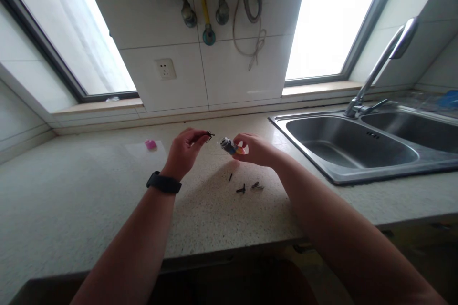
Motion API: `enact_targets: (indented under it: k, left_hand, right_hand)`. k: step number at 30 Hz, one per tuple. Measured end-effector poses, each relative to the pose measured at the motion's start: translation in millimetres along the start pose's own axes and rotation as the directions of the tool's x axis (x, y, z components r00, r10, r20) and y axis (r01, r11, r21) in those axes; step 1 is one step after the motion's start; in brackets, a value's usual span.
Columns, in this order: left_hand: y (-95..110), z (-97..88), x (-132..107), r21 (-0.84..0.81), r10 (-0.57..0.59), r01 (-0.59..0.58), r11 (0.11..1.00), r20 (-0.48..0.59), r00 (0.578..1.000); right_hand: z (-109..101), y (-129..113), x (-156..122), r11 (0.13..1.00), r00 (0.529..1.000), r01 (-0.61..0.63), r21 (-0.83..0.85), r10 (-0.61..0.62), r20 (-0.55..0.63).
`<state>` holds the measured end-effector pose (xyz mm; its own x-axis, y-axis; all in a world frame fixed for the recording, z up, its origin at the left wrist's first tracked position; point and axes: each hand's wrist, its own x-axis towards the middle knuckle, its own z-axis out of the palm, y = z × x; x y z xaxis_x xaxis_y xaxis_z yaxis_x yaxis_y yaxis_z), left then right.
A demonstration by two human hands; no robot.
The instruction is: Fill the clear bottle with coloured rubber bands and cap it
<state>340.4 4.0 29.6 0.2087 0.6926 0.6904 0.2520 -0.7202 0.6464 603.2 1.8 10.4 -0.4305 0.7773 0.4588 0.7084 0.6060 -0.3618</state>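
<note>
My left hand (185,150), with a black band on its wrist, is held above the speckled countertop (89,200). Its fingers pinch a small black part (209,135) that sticks out to the right. My right hand (255,149) is closed on a small lighter-like object (231,146) with a metal head and an orange and blue body, its metal end aimed at the black part. The two are a short gap apart. Below the hands, a few tiny dark pieces (246,187) lie loose on the counter.
A steel double sink (352,145) with a tall faucet (381,62) fills the right side. A small pink object (150,144) lies on the counter at left. A wall socket (165,68) and hoses (214,0) hang on the tiled wall between two windows.
</note>
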Motion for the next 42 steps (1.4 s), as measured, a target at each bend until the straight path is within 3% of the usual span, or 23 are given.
enact_targets:
  k: [3,6,11,15,24,28,30,32,34,38,42]
  left_hand:
    - [0,5.8,0,-0.049,-0.017,0.016,0.999,-0.013,1.0]
    - [0,18.3,-1,-0.212,-0.09,0.082,0.974,-0.028,0.996]
    - [-3,38.3,-2,-0.477,-0.189,0.139,0.868,-0.057,0.98]
    - [-6,47.1,-3,-0.582,-0.235,0.174,0.795,-0.03,0.972]
    - [-6,42.3,-5,-0.398,-0.169,0.151,0.905,-0.01,0.985]
    - [3,31.5,-4,0.0,-0.008,0.008,1.0,-0.014,1.0]
    - [7,25.2,-4,0.184,0.08,-0.079,0.98,0.005,0.997]
    - [10,20.0,-4,0.258,0.118,-0.117,0.959,0.014,0.993]
    - [11,16.7,-3,0.233,0.094,-0.093,0.968,0.008,0.996]
    - [8,13.9,-2,0.01,-0.069,0.069,0.998,0.044,0.997]
    - [3,12.4,-3,-0.161,-0.219,0.231,0.96,0.089,0.972]
  right_hand:
    - [1,-4,1,0.999,0.999,0.036,-0.006,-0.036,0.0]
    - [4,-7,2,0.999,1.0,0.026,0.019,-0.026,0.001]
    - [9,-9,3,0.996,1.0,0.021,0.085,-0.019,-0.022]
    - [10,-12,3,0.993,1.0,0.011,0.114,-0.009,-0.02]
    - [11,-13,4,0.983,0.999,0.003,0.182,0.003,-0.033]
    - [11,-12,4,0.985,1.0,-0.005,0.173,0.009,-0.021]
    - [10,-12,3,0.986,1.0,-0.01,0.166,0.012,-0.01]
    - [9,-12,3,0.987,1.0,-0.014,0.161,0.015,-0.006]
    - [9,-13,3,0.988,1.0,-0.014,0.153,0.015,-0.004]
    - [8,-14,2,0.993,1.0,0.012,0.116,-0.012,-0.002]
    - [8,-13,2,0.994,1.0,0.02,0.11,-0.02,0.0]
